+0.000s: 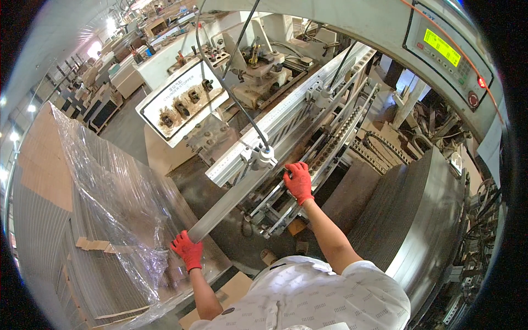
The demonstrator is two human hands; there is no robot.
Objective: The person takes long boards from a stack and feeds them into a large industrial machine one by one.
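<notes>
A long, narrow grey board (228, 207) slants from lower left up into a white-railed machine. At its near left end my left hand (188, 250), in a red glove, is closed on the board's end. My right hand (298, 181), gloved in red too, is closed with its fingertips at the board's right edge, beside the machine's bed. Part of the edge under those fingers is hidden. Above the board, a round metal clamp-like fitting (263, 158) sits on the white rail (291, 116). Toward the far end, the board runs out of sight among the machine parts.
A stack of boards (118, 203) partly wrapped in clear film stands at the left. At the right is a tall stack of dark panels (410, 203). A white switch box (182, 103) hangs at upper left; a control panel (448, 55) with a lit screen is at upper right.
</notes>
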